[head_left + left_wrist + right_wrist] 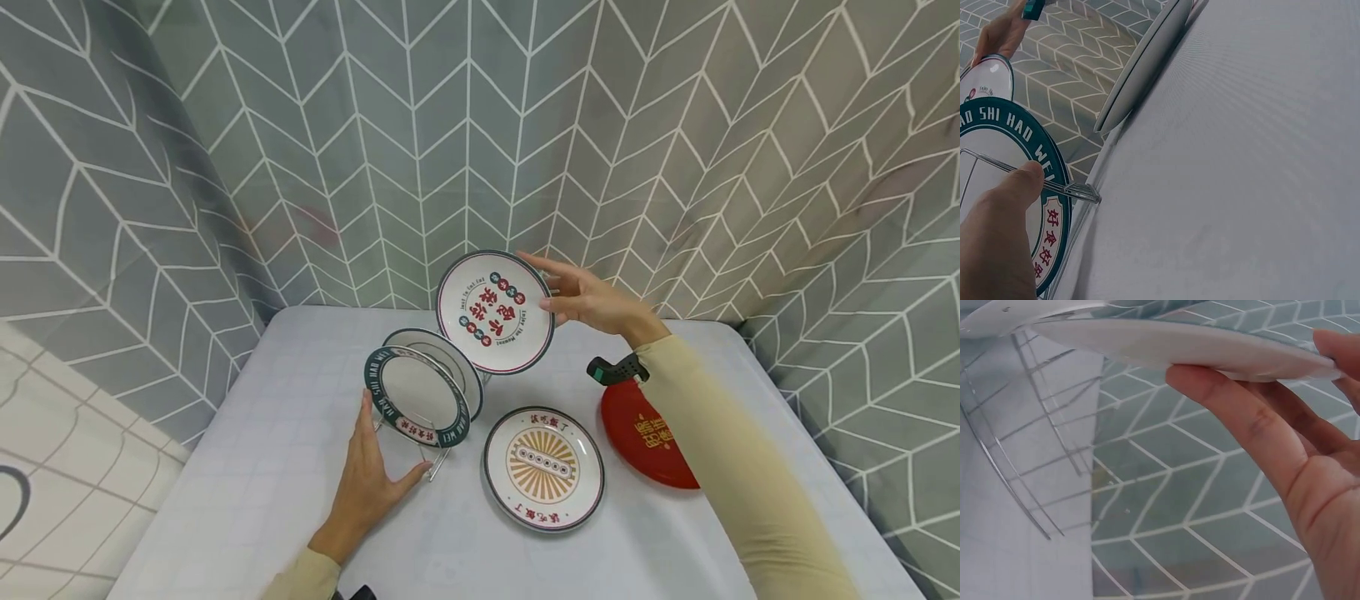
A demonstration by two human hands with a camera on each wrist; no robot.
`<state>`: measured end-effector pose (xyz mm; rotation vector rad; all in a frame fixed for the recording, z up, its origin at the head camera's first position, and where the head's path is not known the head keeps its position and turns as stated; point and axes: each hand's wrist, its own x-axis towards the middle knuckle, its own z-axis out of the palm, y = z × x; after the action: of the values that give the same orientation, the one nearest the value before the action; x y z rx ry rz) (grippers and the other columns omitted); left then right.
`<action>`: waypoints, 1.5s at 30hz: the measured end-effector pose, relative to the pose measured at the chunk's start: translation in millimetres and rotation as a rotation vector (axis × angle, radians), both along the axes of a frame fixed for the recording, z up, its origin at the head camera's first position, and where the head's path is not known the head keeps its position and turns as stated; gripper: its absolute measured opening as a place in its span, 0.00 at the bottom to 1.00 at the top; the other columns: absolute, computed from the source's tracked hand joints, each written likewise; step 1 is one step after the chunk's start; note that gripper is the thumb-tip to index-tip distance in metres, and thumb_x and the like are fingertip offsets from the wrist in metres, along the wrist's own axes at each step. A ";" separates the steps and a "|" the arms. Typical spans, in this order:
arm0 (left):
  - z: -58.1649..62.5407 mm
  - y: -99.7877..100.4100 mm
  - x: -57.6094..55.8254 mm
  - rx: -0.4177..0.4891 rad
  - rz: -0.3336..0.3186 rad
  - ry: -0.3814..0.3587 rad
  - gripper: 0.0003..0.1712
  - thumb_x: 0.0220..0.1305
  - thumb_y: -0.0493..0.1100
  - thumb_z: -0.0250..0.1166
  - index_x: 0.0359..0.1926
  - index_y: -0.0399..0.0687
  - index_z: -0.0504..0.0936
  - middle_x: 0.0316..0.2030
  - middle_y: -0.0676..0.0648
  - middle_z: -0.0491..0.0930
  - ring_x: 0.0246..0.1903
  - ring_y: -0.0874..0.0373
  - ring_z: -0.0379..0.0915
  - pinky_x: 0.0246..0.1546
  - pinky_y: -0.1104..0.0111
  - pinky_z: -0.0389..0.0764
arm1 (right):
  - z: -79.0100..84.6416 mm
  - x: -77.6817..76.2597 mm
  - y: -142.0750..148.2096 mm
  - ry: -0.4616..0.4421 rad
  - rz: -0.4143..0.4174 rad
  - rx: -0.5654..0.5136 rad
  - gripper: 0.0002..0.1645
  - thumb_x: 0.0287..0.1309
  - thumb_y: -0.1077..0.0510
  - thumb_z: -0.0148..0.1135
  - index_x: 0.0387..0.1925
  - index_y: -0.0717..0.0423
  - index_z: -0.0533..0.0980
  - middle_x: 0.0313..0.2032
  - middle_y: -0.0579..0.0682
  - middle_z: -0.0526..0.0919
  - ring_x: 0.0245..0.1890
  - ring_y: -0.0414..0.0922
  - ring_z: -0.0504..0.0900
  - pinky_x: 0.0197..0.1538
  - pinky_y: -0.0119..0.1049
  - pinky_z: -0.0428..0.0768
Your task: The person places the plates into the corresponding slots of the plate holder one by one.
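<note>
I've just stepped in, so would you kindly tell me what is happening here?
A person's right hand holds a red-lettered white plate up by its edge. Their left hand touches the wire rack, where a green-rimmed plate and another plate stand tilted. A sunburst-patterned plate and a red plate sit to the rack's right.

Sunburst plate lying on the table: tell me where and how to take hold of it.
Take the sunburst plate by its front rim, probably best coming in low from the near side, pinching it above and below. It lies face up, and the left wrist view shows its rim raised. The wire rack stands to the left, the red plate close on the right.
</note>
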<state>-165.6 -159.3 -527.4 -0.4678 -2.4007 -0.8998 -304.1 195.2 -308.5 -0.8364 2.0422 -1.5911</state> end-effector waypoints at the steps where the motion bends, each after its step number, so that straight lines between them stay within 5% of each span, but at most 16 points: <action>1: 0.3 0.2 -0.2 0.002 -0.003 0.004 0.78 0.42 0.65 0.77 0.76 0.33 0.36 0.77 0.36 0.42 0.74 0.42 0.48 0.75 0.77 0.41 | -2.2 -0.5 -2.9 0.003 -0.005 0.004 0.44 0.67 0.68 0.54 0.76 0.38 0.52 0.59 0.65 0.73 0.44 0.52 0.83 0.44 0.42 0.87; 25: -1.3 1.4 -0.7 0.020 -0.020 0.038 0.77 0.43 0.66 0.76 0.76 0.31 0.37 0.77 0.35 0.43 0.74 0.43 0.49 0.75 0.76 0.42 | -61.0 10.7 -62.5 0.052 0.083 0.162 0.43 0.65 0.68 0.56 0.76 0.41 0.54 0.67 0.56 0.70 0.61 0.58 0.76 0.54 0.52 0.83; 36: -2.5 1.0 -2.2 0.018 -0.011 0.028 0.76 0.46 0.71 0.71 0.76 0.33 0.36 0.77 0.36 0.42 0.75 0.44 0.48 0.75 0.76 0.41 | -67.1 1.4 -72.0 0.067 0.096 0.199 0.40 0.69 0.65 0.52 0.76 0.38 0.53 0.70 0.53 0.66 0.60 0.54 0.77 0.51 0.46 0.85; 45: 0.0 1.2 -0.8 0.012 -0.004 0.007 0.78 0.43 0.66 0.76 0.76 0.33 0.36 0.77 0.36 0.42 0.74 0.42 0.49 0.76 0.76 0.42 | -73.9 -1.3 -80.1 0.021 0.086 0.188 0.42 0.68 0.64 0.54 0.76 0.34 0.53 0.75 0.48 0.57 0.64 0.54 0.73 0.49 0.47 0.84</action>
<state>-166.5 -158.1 -527.4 -0.4709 -2.3875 -0.9124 -305.3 115.1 -382.4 -0.8617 2.1021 -1.3261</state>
